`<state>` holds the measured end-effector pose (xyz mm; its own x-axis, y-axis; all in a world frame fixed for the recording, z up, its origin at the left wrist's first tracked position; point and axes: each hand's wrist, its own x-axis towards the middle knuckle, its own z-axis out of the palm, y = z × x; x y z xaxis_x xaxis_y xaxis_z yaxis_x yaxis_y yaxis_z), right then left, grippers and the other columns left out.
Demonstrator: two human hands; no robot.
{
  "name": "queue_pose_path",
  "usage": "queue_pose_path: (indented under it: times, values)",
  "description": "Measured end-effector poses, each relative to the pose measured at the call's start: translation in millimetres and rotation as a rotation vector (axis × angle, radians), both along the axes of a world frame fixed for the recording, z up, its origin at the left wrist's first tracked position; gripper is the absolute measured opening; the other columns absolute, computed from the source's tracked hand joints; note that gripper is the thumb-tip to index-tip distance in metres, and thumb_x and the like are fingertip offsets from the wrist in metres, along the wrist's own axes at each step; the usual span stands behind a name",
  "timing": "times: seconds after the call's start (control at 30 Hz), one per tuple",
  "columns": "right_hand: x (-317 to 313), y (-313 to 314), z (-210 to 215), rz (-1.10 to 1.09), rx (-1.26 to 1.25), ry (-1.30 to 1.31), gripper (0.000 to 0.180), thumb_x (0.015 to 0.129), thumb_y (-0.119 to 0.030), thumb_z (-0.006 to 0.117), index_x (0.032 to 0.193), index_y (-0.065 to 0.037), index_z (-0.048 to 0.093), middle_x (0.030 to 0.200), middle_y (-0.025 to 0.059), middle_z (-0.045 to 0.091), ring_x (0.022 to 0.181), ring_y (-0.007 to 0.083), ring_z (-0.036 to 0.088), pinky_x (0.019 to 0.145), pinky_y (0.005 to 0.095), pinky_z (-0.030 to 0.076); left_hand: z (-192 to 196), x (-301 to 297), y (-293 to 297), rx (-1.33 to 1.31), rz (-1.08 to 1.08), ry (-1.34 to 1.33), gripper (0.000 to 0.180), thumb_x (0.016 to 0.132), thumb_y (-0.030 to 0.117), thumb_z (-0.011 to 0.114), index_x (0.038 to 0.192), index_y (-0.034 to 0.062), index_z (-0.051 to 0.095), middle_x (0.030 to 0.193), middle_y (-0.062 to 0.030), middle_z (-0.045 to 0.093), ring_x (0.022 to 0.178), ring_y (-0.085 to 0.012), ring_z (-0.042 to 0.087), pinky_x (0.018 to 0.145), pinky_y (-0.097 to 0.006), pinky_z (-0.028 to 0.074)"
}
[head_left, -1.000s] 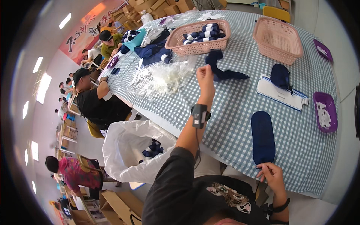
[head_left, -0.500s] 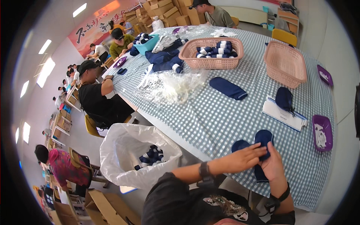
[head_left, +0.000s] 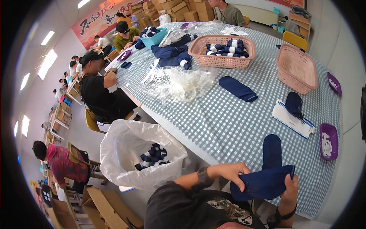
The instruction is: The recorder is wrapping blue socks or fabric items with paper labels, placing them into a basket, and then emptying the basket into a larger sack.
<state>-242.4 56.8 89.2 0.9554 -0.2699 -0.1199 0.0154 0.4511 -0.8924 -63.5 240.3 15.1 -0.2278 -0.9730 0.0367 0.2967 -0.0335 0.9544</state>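
Between both hands, above the table's near edge, a flat navy cloth slipper point(head_left: 259, 185) with fine dots on its surface is stretched sideways. My left hand point(head_left: 234, 174) pinches its left end, thumb on top. My right hand point(head_left: 290, 187) grips the right end near the straight edge. Just beyond, a second navy slipper point(head_left: 272, 152) with a rounded end lies on the checked cloth, its near part hidden by the held one. Farther off lie another flat navy slipper point(head_left: 237, 89) and a dark drawstring pouch point(head_left: 294, 104) on white printed cards point(head_left: 291, 121).
To my left stands a clear-lined bin point(head_left: 114, 149) with banded navy rolls. Pink baskets point(head_left: 223, 63) point(head_left: 297, 70), a teal basket point(head_left: 152, 38), clear plastic bags point(head_left: 179, 86) and purple trays point(head_left: 328, 141) point(head_left: 334, 83) are on the table. Co-workers point(head_left: 93, 84) sit along its far sides.
The navy slipper has been opened out flat and turned sideways, drawn nearer to me. My hands have moved apart to its two ends. The second slipper now shows upright beyond it.
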Motion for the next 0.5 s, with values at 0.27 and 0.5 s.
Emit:
queue_pose_path:
  times: [0.27,0.5]
  values:
    - [-27.4,-32.8,-12.0,-0.604,0.188,-0.013,0.024,0.091,-0.013,0.051,0.107,0.003,0.055,0.1,0.0133,0.063,0.085,0.0208,0.063,0.073,0.0328,0.054,-33.6,-19.9,7.7,-0.023,0.365,0.622,0.027,0.087,0.011,0.061,0.11,-0.0044,0.059,0.106,-0.0097,0.064,0.095,-0.0172,0.061,0.085,-0.03,0.049]
    - [-33.4,-16.8,-39.1,-0.727,-0.491,0.006,0.025,0.091,0.0,0.048,0.115,0.001,0.052,0.116,0.0129,0.053,0.079,0.0121,0.061,0.067,0.0183,0.049,-4.3,18.7,-32.1,0.194,0.882,0.024,0.016,0.092,0.017,0.055,0.101,0.0042,0.056,0.088,0.0002,0.062,0.08,-0.011,0.061,0.069,-0.024,0.049]
